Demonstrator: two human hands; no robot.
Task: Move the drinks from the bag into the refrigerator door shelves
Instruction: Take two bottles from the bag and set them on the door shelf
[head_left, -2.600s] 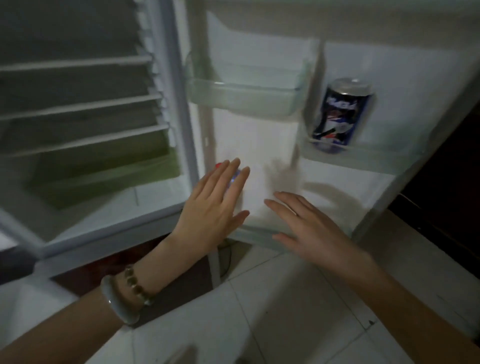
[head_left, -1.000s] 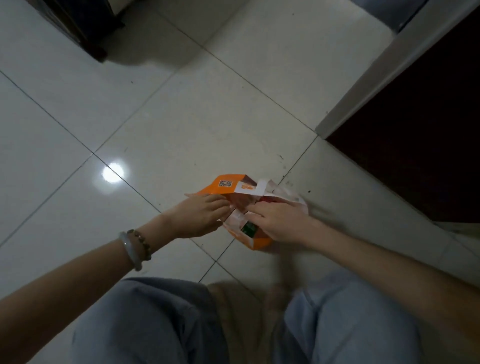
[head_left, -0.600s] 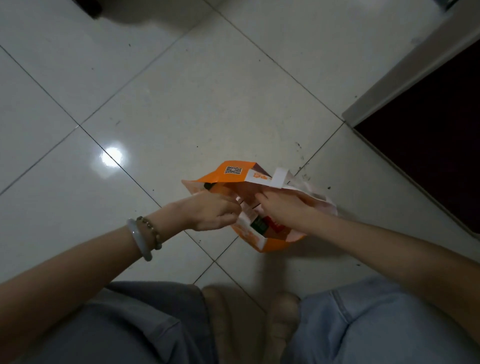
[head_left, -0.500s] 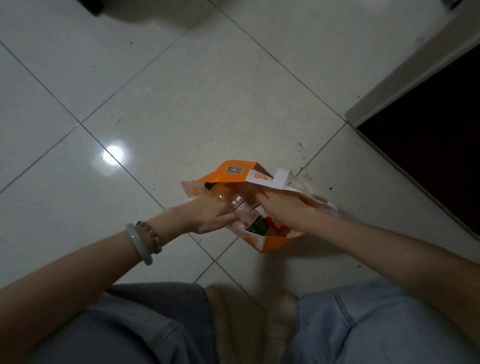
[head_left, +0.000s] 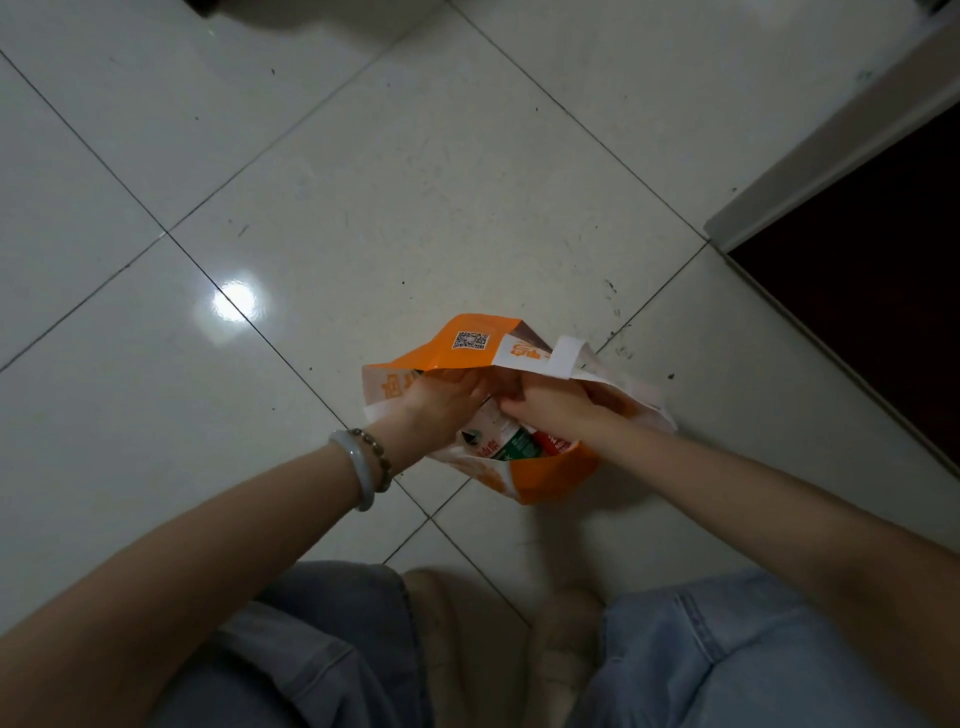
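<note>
Nearest, my knees in jeans (head_left: 322, 649) and slippers (head_left: 556, 634), cut off at the frame's bottom edge. Both my hands are down in the orange-and-white bag (head_left: 550, 475) on the tiled floor (head_left: 415, 197): left hand (head_left: 441, 405) and right hand (head_left: 550, 408) curl around something inside, fingertips hidden, grip unreadable. Drinks (head_left: 511, 444) show only as green and red label scraps; count unclear.

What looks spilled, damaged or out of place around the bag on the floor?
Nothing spilled or damaged. The orange bag sits open on the tiled floor with both hands inside; only small dark specks mark the tiles beside it.
</note>
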